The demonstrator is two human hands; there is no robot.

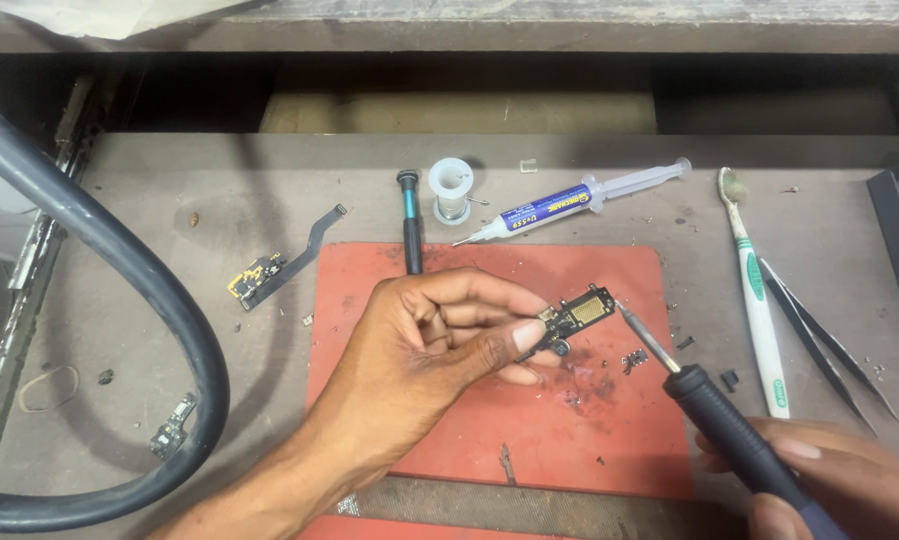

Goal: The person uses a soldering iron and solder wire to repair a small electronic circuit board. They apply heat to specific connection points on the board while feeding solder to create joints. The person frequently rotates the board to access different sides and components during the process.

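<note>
My left hand (429, 345) pinches a small black circuit board (581, 313) with a gold patch, held just above the red work mat (489, 420). My right hand (834, 485), at the lower right corner, grips the dark handle of a soldering iron (729, 430). Its metal tip (631, 322) touches the right edge of the board. Small dark bits of debris (633, 360) lie on the mat beneath the board.
Behind the mat lie a screwdriver (409, 225), a solder spool (451, 190) and a flux syringe (569, 205). A toothbrush (759, 300) and black tweezers (819, 340) rest at the right. A flex-cable board (269, 270) sits at the left, beside a thick grey hose (159, 290).
</note>
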